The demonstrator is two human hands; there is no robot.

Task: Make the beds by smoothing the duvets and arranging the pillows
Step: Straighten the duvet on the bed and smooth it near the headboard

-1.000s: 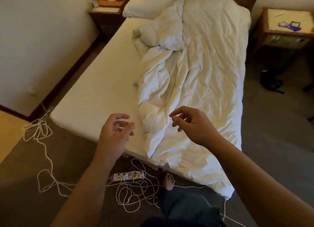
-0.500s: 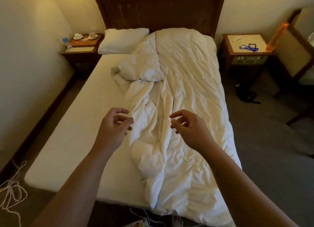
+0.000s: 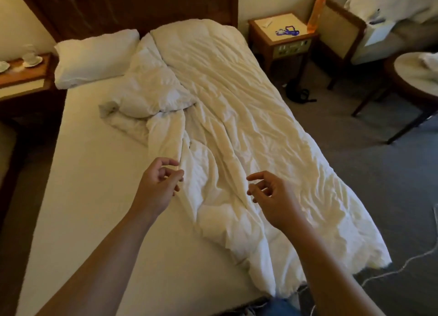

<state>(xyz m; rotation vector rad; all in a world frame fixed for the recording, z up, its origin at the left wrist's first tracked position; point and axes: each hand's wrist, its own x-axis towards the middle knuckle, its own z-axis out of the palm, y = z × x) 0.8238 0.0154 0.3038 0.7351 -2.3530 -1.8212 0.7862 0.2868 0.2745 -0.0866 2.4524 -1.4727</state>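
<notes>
One crumpled white duvet [image 3: 237, 135] covers the right half of your bed [image 3: 94, 185], running from the dark wooden headboard [image 3: 132, 7] down to the foot, where its lower edge hangs over the corner. Its left edge is bunched into a folded lump near the middle of the bed, leaving the bare white sheet exposed to the left of the duvet. A plump white pillow [image 3: 94, 55] lies at the head, just left of the duvet's top.

Your left hand [image 3: 156, 187] hovers over the duvet's left edge, fingers [image 3: 176, 176] loosely curled and grasping nothing. Your right hand [image 3: 275, 197] hovers above the duvet's middle, fingers likewise relaxed and empty.

Left of the duvet, past the pillow, a wooden nightstand [image 3: 23, 78] carries white cups on saucers [image 3: 30, 58]. Right of the duvet, a second nightstand [image 3: 282, 38] holds a blue cord [image 3: 288, 31], with an orange bottle [image 3: 316, 12] beside it. Further right stand a chair [image 3: 341, 31] and a round worktop [image 3: 412, 76]. A white cable [image 3: 398, 268] trails on the grey carpet near the duvet's foot.
</notes>
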